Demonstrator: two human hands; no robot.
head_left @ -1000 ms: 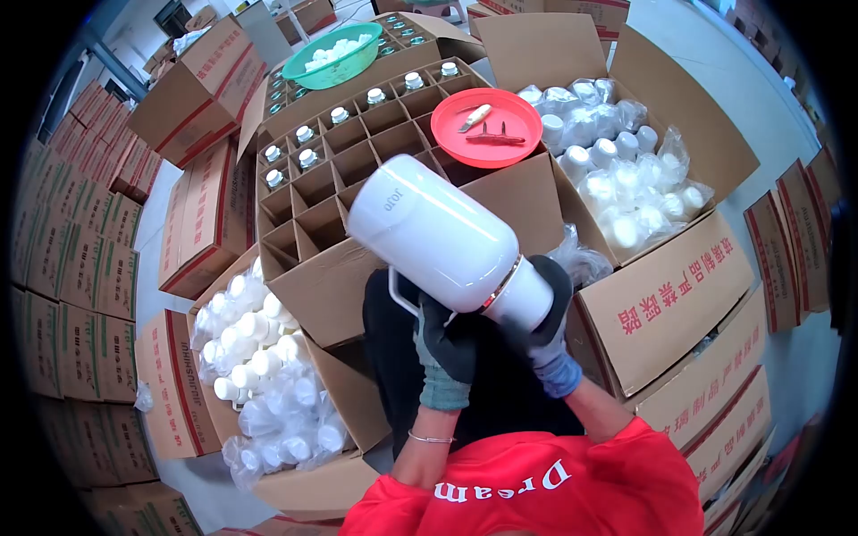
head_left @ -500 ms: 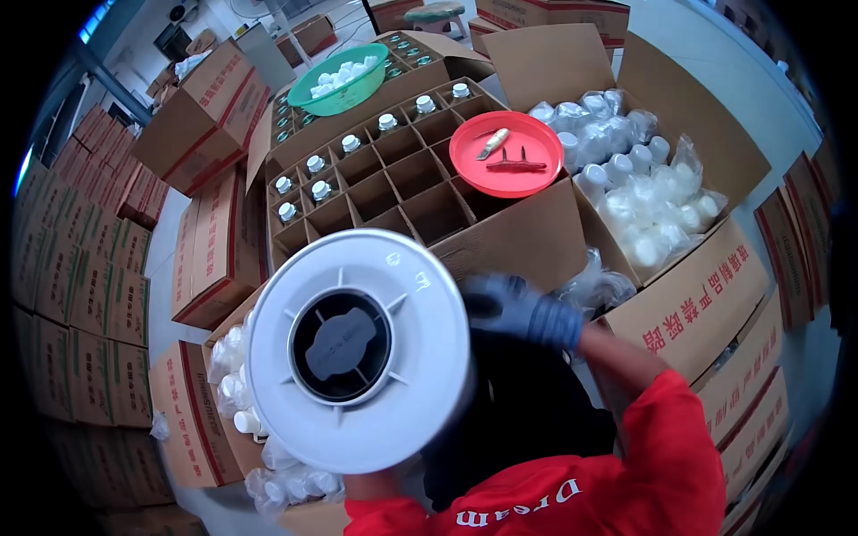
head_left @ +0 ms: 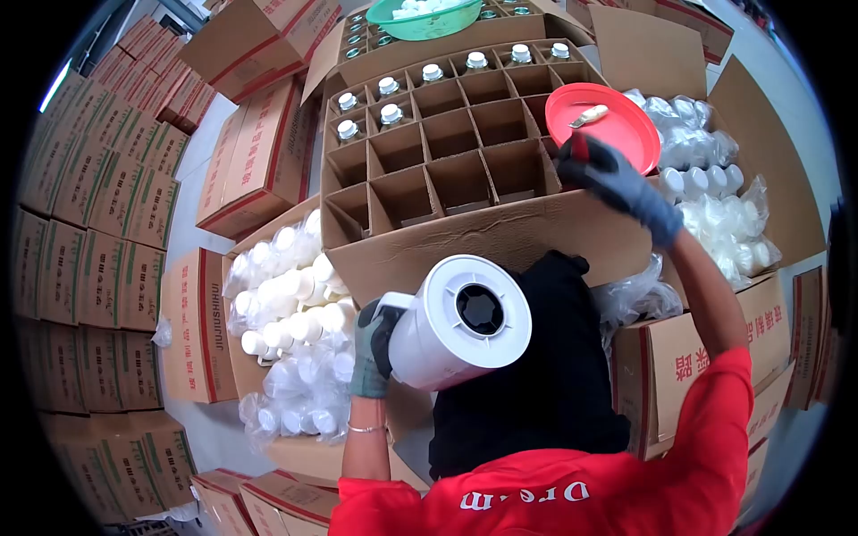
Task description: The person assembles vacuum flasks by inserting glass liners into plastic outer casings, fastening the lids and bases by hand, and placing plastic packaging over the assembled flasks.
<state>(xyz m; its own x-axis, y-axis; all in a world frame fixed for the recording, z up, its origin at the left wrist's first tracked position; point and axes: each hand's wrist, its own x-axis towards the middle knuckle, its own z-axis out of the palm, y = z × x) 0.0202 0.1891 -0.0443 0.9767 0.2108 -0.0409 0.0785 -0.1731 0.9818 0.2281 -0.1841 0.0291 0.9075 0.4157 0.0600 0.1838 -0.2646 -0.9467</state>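
Note:
My left hand [head_left: 371, 357], in a grey-green glove, is closed round the handle of a white jug [head_left: 433, 353]. The jug is tilted so that its round base, with a black centre, faces up toward me. My gloved right hand [head_left: 612, 179] is over the near left edge of a red round tray [head_left: 630, 112]. Its fingers are closed on a red pocket tool [head_left: 579, 147], mostly hidden by the glove. A small knife with a pale handle [head_left: 590, 116] lies on the tray.
A divided carton [head_left: 483, 241] ahead holds several white-capped bottles [head_left: 432, 73]. Open boxes of plastic-wrapped white parts flank me, left [head_left: 295, 304] and right [head_left: 715, 210]. A green basin [head_left: 424, 25] sits behind. Stacked cartons [head_left: 98, 205] line the left.
The jug has moved down and away from my face, uncovering the left hand. My right hand has reached forward to the tray and picked up the red pocket tool. The view has shifted.

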